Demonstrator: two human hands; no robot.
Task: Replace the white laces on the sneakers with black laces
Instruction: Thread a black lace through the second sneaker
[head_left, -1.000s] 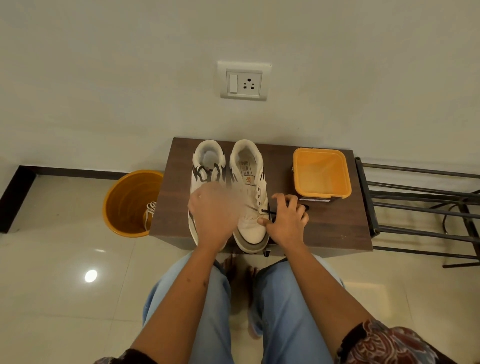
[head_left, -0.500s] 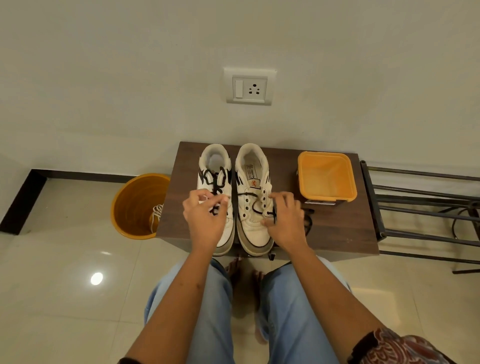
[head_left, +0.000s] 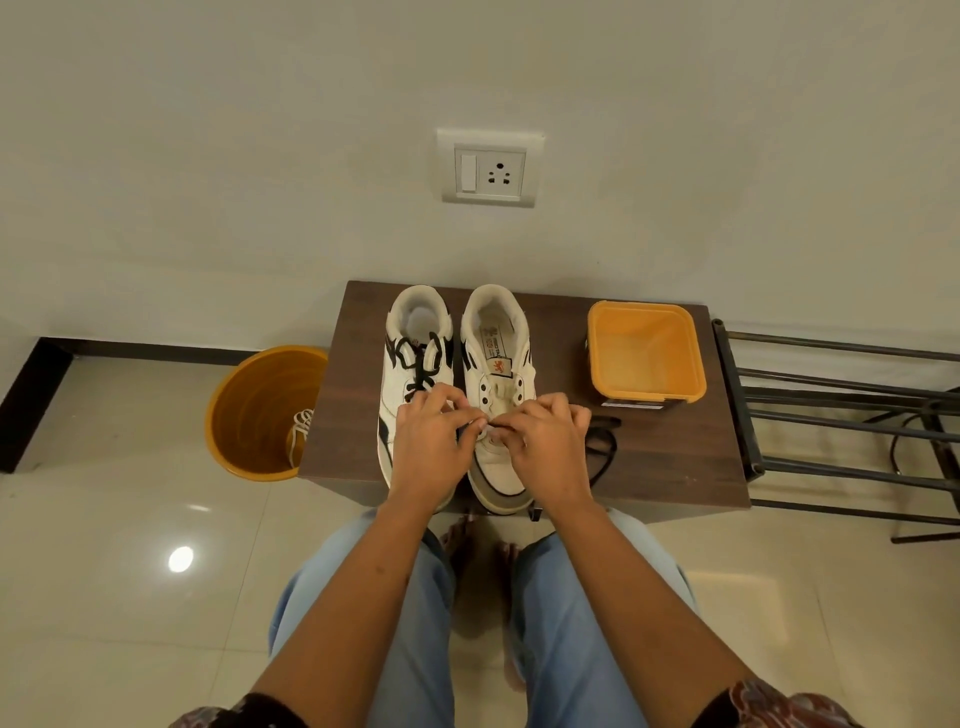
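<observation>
Your left hand and right hand each pinch the black lace over the right sneaker; your fingers hide its lower eyelets.

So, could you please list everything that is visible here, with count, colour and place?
sneakers: 2, white with black trim, side by side on the table; left one laced black, right one upper eyelets empty
black lace: 1, loose part on the table right of the right sneaker
table: 1, dark brown, against the wall
square container: 1, orange, on the table's right part
round bucket: 1, orange, on the floor left of the table
white laces: count unclear, inside the bucket
wall socket: 1, white, above the table
metal rack: 1, dark, right of the table
left hand; right hand: both pinching the lace over the right sneaker's toe end
</observation>
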